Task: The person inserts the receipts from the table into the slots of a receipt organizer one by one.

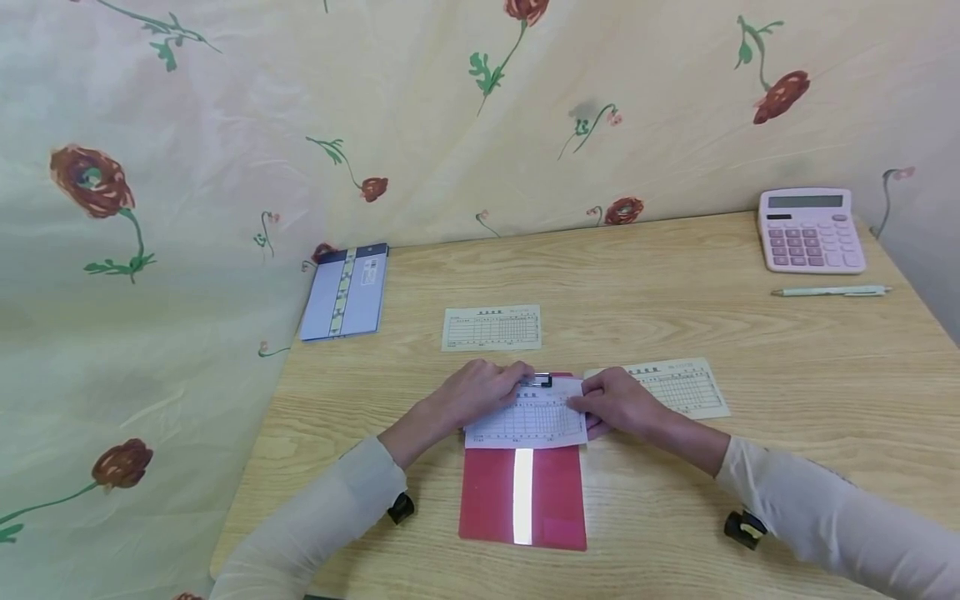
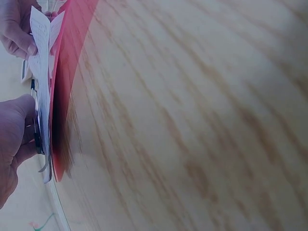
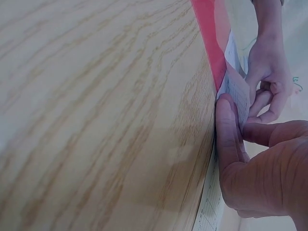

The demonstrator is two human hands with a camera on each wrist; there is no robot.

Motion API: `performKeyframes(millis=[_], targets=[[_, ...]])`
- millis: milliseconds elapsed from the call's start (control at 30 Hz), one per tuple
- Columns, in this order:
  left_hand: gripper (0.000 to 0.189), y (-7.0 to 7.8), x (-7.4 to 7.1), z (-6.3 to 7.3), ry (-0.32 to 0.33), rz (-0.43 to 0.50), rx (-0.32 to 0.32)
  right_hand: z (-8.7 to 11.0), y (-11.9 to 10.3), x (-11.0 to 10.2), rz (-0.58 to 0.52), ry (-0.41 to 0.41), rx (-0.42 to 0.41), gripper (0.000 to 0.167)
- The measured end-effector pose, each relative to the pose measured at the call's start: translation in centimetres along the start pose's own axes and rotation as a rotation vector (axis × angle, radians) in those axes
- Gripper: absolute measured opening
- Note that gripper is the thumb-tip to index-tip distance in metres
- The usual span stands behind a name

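Observation:
A red clipboard (image 1: 487, 500) lies on the table with a printed form slip (image 1: 525, 421) over its upper part. At the top edge my left hand (image 1: 487, 387) grips the metal clip (image 1: 542, 381); in the left wrist view, its fingers and thumb are bent about the clip. My right hand (image 1: 618, 400) pinches the slip's right edge between thumb and fingers. The right wrist view shows the slip (image 3: 236, 91) bent up from the clipboard there. Under the right forearm, a second form slip (image 1: 686, 387) is partly covered.
Another form slip (image 1: 491, 327) lies behind the clipboard. A blue-and-white folder or pad (image 1: 363, 292) is at the back left. At the back right stand a pink calculator (image 1: 810, 233) and a pale pen (image 1: 828, 291). A flowered cloth (image 1: 420, 125) hangs behind the table.

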State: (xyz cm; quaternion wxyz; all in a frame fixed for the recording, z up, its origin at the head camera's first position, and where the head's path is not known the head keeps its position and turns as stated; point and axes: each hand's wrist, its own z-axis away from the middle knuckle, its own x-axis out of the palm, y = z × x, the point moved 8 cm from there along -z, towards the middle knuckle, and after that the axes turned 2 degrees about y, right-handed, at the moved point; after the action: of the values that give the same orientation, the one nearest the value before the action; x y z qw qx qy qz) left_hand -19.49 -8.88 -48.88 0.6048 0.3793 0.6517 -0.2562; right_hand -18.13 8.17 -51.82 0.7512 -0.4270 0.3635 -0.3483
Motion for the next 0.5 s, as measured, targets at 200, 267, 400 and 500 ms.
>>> performKeyframes(millis=[200, 267, 400, 500], targets=[[0.032, 0.09, -0.12, 0.0, 0.017, 0.008, 0.011, -0.15, 0.15, -0.11, 0.015, 0.019, 0.014, 0.026], [0.032, 0.08, -0.12, 0.0, 0.021, 0.004, 0.013, -0.15, 0.14, -0.18, 0.018, 0.023, 0.012, 0.028], [0.031, 0.07, -0.13, 0.02, 0.031, -0.004, 0.02, -0.1, 0.15, -0.15, 0.014, 0.025, 0.011, 0.03], [0.03, 0.1, -0.16, 0.04, 0.036, -0.003, 0.026, -0.1, 0.19, -0.02, -0.001, 0.023, 0.016, 0.028]])
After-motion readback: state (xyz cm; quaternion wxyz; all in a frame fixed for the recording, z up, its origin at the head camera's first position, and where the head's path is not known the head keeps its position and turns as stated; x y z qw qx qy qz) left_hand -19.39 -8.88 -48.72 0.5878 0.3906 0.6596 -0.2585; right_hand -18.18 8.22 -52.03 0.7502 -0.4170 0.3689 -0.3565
